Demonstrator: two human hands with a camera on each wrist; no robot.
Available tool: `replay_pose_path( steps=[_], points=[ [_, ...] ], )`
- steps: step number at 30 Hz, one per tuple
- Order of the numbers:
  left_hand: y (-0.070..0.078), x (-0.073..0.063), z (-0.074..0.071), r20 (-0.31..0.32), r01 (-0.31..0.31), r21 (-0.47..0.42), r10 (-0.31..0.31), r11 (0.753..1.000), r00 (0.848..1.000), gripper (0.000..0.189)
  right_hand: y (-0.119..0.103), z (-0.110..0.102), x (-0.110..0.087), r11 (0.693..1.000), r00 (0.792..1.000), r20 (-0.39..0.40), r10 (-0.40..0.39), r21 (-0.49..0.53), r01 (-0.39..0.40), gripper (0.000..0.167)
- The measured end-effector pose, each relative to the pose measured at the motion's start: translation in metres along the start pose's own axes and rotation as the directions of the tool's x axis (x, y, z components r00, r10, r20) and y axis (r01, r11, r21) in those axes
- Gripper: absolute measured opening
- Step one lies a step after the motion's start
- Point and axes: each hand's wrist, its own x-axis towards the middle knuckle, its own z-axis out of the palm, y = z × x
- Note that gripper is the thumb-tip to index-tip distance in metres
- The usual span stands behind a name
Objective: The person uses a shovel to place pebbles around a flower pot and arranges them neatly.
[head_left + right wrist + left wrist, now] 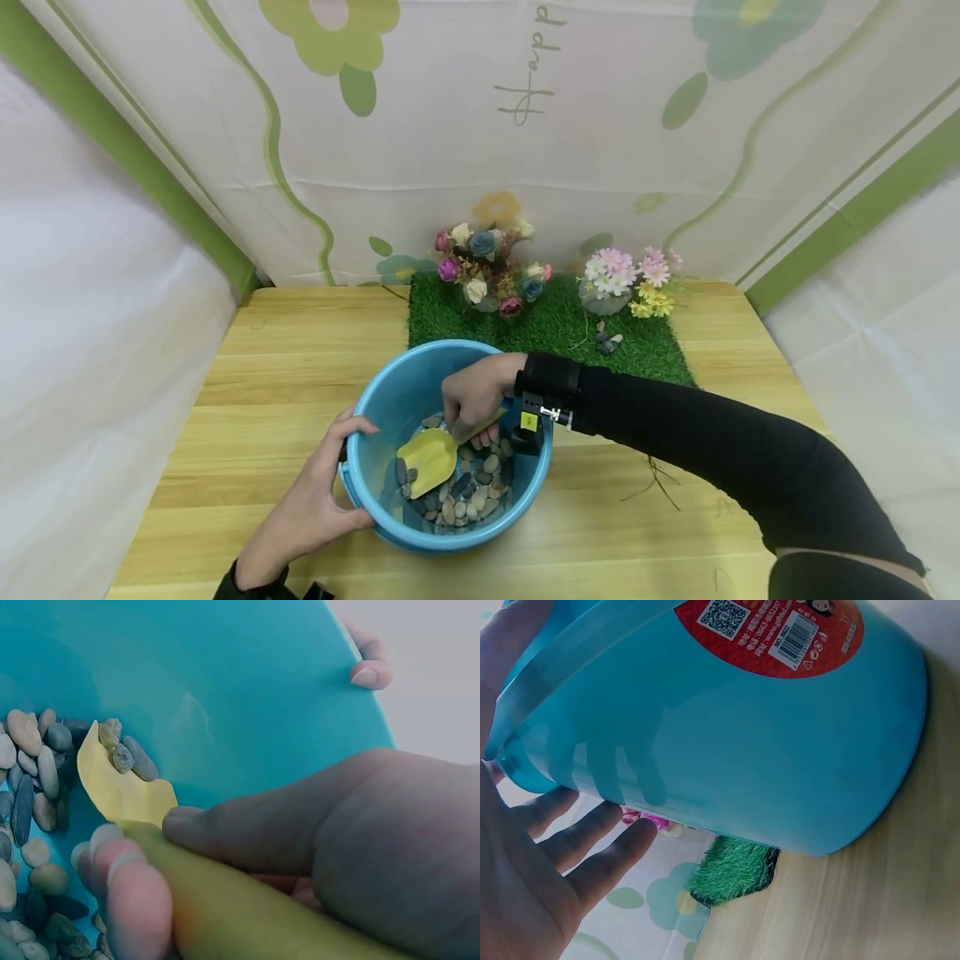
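Observation:
A blue plastic bucket [442,542] with grey, tan and dark pebbles [468,496] at its bottom stands on the wooden table. My right hand [474,398] reaches inside and grips the handle of a yellow toy shovel [429,457]. In the right wrist view a few stones [122,757] lie at the tip of the shovel's blade [112,787], against the bucket wall. At the bucket's left side my left hand [318,496] holds the rim, one fingertip hooked over it. Other fingers [611,862] stretch along the outer wall in the left wrist view.
Behind the bucket lies a green artificial grass mat [555,333]. On it stand a bunch of mixed artificial roses [487,267], a pink and yellow flower bunch [622,279] and a few small stones [607,340]. A printed curtain [480,150] hangs at the back.

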Motion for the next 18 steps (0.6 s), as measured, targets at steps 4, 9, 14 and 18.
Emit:
replay_pose_path(
  steps=[4,9,14,18],
  points=[
    [-0.0004,0.0004,0.0003,0.001,-0.001,-0.005,0.001,1.0,1.0,0.088,-0.0005,0.0008,0.0001,1.0,1.0,0.003,-0.004,-0.02,0.004,0.032],
    [-0.0007,0.0005,0.0006,0.002,-0.004,-0.005,0.004,1.0,1.0,0.088,-0.0031,0.0028,-0.0011,0.998,0.999,0.007,-0.044,-0.052,0.044,0.035],
    [-0.0002,0.0008,0.0007,0.001,-0.008,-0.008,0.008,1.0,1.0,0.088,-0.0026,0.0023,-0.0049,0.993,0.995,0.028,-0.098,-0.064,0.1,0.032],
    [0.0001,0.0012,0.0009,0.002,-0.009,-0.011,0.009,1.0,1.0,0.089,-0.0017,0.0017,-0.0067,0.992,0.993,0.032,-0.113,-0.061,0.115,0.031]
  ],
)
